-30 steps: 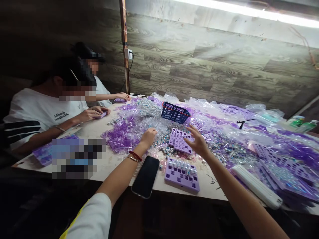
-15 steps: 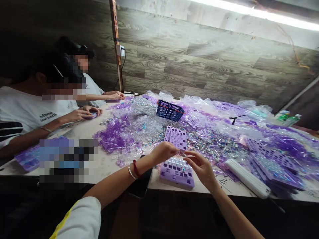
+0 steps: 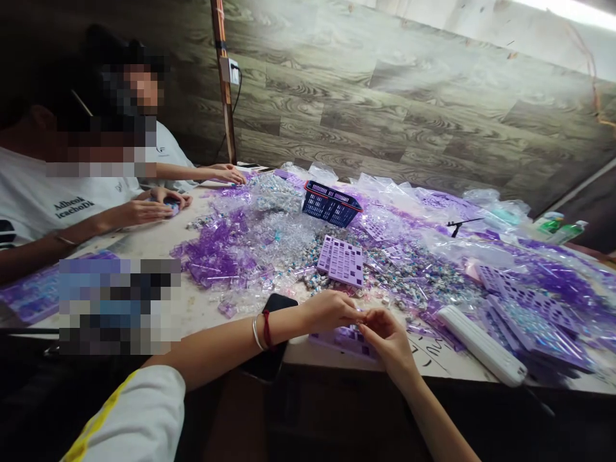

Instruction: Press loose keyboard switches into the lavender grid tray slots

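Over the table's front edge, my left hand and my right hand meet at the fingertips. Both are closed in a pinch, and anything between the fingers is too small to make out. Right below them lies a purple plate with square holes, mostly covered by my hands. Just beyond, a second purple grid plate rests on a heap of small grey, white and blue pieces. A dark phone sits under my left wrist.
Purple clear pieces are piled to the left, behind them a dark blue basket. On the right are a long white bar and stacked purple plates. Two co-workers sit at left; one person's hands hold a small purple piece.
Both my hands have moved down, nearer the front plate, and now cover more of it. The whole view has shifted slightly.
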Demonstrator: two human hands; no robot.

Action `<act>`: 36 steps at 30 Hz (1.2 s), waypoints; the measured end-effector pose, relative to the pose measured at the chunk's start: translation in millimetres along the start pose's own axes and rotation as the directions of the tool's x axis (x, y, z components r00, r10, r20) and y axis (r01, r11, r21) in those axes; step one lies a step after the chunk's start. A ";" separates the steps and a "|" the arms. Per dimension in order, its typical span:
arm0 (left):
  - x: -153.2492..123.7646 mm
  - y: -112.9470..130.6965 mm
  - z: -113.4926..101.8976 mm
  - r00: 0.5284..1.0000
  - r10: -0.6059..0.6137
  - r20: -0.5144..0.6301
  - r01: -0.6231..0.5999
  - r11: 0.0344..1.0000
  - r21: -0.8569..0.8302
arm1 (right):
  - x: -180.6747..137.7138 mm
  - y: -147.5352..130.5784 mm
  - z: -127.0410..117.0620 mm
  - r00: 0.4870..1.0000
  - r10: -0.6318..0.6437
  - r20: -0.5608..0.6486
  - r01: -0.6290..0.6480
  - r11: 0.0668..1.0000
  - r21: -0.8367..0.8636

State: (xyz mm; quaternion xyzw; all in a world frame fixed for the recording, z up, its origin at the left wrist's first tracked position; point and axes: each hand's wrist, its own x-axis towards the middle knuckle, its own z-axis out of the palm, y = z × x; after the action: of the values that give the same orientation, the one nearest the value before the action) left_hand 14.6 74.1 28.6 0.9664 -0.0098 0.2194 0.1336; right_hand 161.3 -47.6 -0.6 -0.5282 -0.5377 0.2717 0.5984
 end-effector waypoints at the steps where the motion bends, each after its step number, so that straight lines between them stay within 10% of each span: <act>1: -0.6 -0.9 2.2 1.000 -0.023 0.004 0.023 0.999 -0.049 | -0.6 0.1 -0.9 1.000 -0.016 0.004 0.017 0.999 -0.047; 9: 1.0 -4.7 10.2 0.997 -0.078 0.016 0.080 0.974 -0.212 | -6.3 -11.1 -5.5 0.949 -0.304 0.084 0.297 0.769 -0.566; 25: -0.3 -2.6 14.6 0.994 -0.110 0.009 0.110 0.989 -0.102 | -8.6 -7.3 -8.8 0.890 -0.415 0.186 0.440 0.681 -0.585; 36: 0.6 -3.1 18.5 0.993 -0.118 -0.027 0.110 0.969 -0.222 | -4.6 -19.0 -8.9 0.914 -0.272 0.302 0.403 0.695 -0.595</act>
State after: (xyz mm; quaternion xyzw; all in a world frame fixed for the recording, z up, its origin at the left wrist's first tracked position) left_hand 23.2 72.2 12.0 0.9400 0.0241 0.2281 0.2525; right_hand 163.7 -60.4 16.6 -0.5644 -0.7403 0.0039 0.3653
